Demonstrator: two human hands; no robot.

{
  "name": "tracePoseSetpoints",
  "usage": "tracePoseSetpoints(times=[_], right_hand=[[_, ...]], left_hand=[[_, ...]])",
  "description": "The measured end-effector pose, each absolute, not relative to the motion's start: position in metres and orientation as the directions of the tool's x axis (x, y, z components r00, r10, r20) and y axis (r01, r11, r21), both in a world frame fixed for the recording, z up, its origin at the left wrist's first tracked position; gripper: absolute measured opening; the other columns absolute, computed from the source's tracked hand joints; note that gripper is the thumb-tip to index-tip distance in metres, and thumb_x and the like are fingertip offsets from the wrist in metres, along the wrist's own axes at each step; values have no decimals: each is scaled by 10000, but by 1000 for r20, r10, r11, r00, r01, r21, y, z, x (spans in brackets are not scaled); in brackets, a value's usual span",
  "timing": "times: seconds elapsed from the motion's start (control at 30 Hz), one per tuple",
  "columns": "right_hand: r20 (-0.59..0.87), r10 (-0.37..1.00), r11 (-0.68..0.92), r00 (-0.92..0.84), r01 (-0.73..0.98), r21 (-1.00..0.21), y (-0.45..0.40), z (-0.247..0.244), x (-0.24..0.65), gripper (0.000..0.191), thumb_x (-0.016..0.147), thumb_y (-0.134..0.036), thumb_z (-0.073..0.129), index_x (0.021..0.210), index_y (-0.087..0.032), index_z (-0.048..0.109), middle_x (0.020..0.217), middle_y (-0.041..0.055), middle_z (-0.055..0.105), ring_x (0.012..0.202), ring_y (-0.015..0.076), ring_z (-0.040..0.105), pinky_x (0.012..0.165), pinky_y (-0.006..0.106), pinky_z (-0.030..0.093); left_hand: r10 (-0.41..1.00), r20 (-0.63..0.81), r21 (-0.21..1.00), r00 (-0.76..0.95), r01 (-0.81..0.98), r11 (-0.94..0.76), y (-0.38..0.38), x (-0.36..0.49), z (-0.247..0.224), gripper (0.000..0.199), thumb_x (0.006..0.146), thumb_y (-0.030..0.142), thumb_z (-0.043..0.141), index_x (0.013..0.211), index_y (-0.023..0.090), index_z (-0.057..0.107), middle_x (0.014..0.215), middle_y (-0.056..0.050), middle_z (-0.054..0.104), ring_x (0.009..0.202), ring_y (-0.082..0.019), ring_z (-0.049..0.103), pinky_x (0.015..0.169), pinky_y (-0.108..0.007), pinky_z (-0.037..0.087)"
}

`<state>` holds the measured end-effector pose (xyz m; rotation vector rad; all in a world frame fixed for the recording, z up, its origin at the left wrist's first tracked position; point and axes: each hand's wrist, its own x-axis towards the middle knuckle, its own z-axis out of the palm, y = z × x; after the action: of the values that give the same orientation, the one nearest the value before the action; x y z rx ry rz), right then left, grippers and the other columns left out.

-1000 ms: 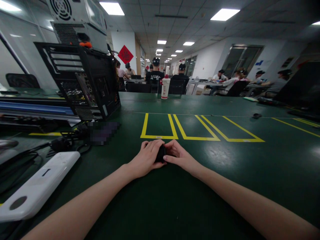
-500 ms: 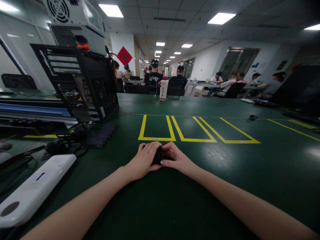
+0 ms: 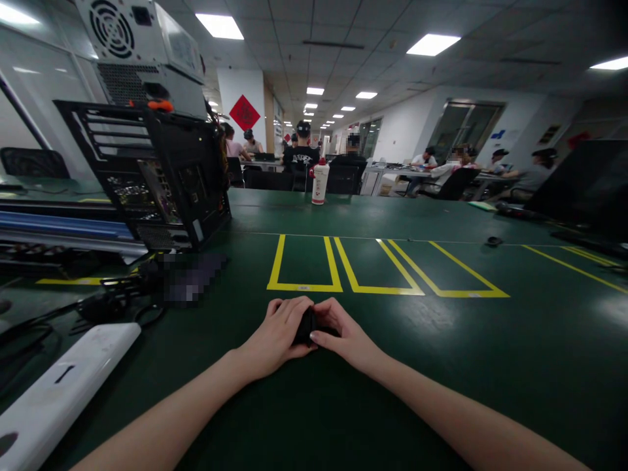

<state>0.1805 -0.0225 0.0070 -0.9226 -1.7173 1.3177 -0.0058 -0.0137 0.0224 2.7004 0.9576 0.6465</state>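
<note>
A small black object (image 3: 306, 327) sits between my two hands, low over the green table (image 3: 324, 418); my fingers cover much of it, so its kind does not show. My left hand (image 3: 280, 330) wraps over its left side and top, fingers curled and thumb below. From the right, the fingertips and thumb of my right hand (image 3: 343, 332) pinch its near right edge. Just beyond the hands, yellow tape outlines (image 3: 304, 288) mark the tabletop.
At left stand an open black computer case (image 3: 157, 170) with a metal power supply (image 3: 147, 52) on top, tangled black cables (image 3: 105, 304) and a long white device (image 3: 73, 386). A white-and-red cup (image 3: 320, 183) stands farther back. People (image 3: 301, 154) sit beyond the table.
The camera has tilted up slightly, so the scene sits lower in view. Both hands keep their hold on the black object, with little visible change in grip.
</note>
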Motion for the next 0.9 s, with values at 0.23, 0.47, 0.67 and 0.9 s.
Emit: tracePoseSetpoints(times=[0.23,0.47,0.67,0.9], right_hand=[[120,893,183,-434,105,-978,-28,20,182,193,818,-287,523,996,-225,482,1011,20,542,982,177,529,876,367,424],[93,907,175,-411,166,-970,-26,22,183,273,794,-239,552,1050,-202,465,1042,34,537,1016,182,514,919,374,397],[114,886,223,-450,195,-955,-25,27,188,322,735,-204,622,1021,-223,474,1055,14,515,1023,183,502,914,373,402],[73,903,154,-424,160,-975,-25,31,187,208,804,-244,540,1005,-226,487,1027,16,527,999,179,519,894,369,424]], left_hand=[[643,324,343,694,548,-763,-14,-5,29,582,788,306,564,1265,213,243,1246,-108,449,1132,-246,438,959,-468,299],[662,330,346,673,566,-748,-10,-2,22,611,767,292,590,1259,201,239,1240,-119,446,1136,-256,427,956,-476,286],[665,262,361,700,568,-740,-8,-2,27,593,779,241,572,1264,192,234,1252,-116,431,1158,-244,407,970,-453,282],[649,283,346,706,556,-756,-5,-3,28,599,793,311,557,1278,198,223,1252,-118,441,1136,-251,435,954,-465,305]])
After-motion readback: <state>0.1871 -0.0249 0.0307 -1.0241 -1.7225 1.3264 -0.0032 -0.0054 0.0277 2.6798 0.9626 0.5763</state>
